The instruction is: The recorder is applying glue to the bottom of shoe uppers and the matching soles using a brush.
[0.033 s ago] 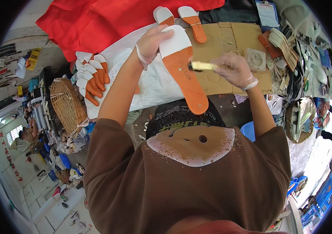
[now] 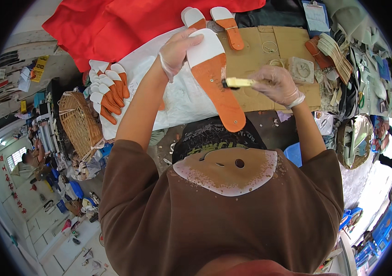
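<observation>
My left hand (image 2: 179, 51), in a thin clear glove, grips a large orange insole (image 2: 214, 89) by its white far end, thumb on top. The insole slants down toward me, with its rounded orange heel end nearest. In my gloved right hand (image 2: 276, 85) is a small brush (image 2: 238, 83) with a pale yellow handle. Its dark bristle end touches or nearly touches the right edge of the insole, about midway along. A streak of whitish wet stuff shows on that edge just above the bristles.
Several orange-and-white insoles (image 2: 108, 94) lie fanned at the left, others (image 2: 227, 28) at the back. A squarish whitish tub (image 2: 300, 70) stands on cardboard (image 2: 253, 50) beyond my right hand. Red cloth (image 2: 127, 27) covers the far left; a wicker basket (image 2: 78, 122) is at the left.
The brush and my right hand have moved slightly toward me along the insole's edge. The heel end of the insole has shifted a little away from me.
</observation>
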`<state>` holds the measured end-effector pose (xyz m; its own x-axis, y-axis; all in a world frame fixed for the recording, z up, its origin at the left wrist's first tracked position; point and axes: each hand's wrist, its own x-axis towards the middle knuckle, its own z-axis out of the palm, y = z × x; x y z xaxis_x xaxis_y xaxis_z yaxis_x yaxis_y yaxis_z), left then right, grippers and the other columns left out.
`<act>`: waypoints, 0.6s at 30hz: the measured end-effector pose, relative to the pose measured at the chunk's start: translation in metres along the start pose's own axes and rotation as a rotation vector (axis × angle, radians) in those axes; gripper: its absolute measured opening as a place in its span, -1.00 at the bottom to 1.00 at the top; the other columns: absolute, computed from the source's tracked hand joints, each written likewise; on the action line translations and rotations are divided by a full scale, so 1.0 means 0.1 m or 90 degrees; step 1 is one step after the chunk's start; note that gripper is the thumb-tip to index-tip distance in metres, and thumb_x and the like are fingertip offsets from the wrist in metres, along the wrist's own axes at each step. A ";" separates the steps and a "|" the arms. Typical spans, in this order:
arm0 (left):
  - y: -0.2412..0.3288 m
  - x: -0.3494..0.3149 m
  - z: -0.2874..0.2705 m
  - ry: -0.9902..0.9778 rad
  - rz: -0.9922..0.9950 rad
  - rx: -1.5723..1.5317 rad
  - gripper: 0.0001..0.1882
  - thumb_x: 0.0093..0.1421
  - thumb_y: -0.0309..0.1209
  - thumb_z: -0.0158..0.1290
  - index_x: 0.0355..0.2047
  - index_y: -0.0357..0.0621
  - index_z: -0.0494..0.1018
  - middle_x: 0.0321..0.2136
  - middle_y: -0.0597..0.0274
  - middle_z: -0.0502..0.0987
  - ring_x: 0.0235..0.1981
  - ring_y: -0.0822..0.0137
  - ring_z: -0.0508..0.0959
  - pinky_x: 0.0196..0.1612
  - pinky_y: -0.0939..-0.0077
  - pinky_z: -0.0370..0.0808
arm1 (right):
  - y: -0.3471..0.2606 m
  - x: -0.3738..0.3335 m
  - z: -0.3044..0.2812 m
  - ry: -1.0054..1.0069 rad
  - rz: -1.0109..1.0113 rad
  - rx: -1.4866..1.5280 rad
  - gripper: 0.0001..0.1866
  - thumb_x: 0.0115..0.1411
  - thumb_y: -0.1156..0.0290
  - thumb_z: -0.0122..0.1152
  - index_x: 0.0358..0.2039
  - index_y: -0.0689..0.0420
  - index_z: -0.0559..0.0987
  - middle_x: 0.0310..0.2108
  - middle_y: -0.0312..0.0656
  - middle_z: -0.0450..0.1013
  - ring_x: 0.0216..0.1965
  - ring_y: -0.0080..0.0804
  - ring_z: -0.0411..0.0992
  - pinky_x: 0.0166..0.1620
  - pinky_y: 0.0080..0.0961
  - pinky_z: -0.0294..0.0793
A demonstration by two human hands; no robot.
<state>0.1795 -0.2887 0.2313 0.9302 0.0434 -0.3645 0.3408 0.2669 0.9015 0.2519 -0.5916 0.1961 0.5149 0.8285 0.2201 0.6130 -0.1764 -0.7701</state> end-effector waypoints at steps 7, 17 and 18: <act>0.11 -0.26 -0.27 0.120 0.082 -0.098 -0.64 0.25 -0.37 -0.03 -0.01 -0.34 0.40 -0.20 0.12 0.56 -0.19 0.33 0.57 -0.09 0.49 0.46 | 0.11 -0.35 -0.19 -0.120 0.139 0.256 -0.85 0.10 0.40 0.32 -0.33 0.18 0.63 -0.43 -0.26 0.50 -0.37 -0.49 0.46 -0.29 -0.55 0.42; -0.24 -0.75 0.56 0.173 0.238 -0.122 -0.54 -0.02 -0.71 0.01 -0.07 -0.13 0.31 -0.17 0.22 0.39 -0.09 0.35 0.46 -0.03 0.49 0.43 | 0.46 -0.32 0.21 0.359 0.329 0.101 -0.81 0.09 0.36 0.37 -0.38 0.20 0.59 -0.50 -0.27 0.50 -0.46 -0.59 0.41 -0.33 -0.61 0.40; -0.34 -0.77 0.64 0.176 0.241 -0.121 -0.54 -0.02 -0.71 0.01 -0.07 -0.13 0.31 -0.17 0.22 0.39 -0.09 0.35 0.46 -0.03 0.49 0.43 | 0.32 -0.26 0.31 0.407 0.281 0.073 -0.81 0.07 0.37 0.38 -0.37 0.19 0.59 -0.50 -0.23 0.50 -0.47 -0.55 0.42 -0.33 -0.60 0.41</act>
<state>0.1052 -0.3627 0.2431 0.9041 0.4172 -0.0922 -0.0677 0.3529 0.9332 0.2396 -0.6020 0.1470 0.9626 0.2224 0.1548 0.2243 -0.3335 -0.9157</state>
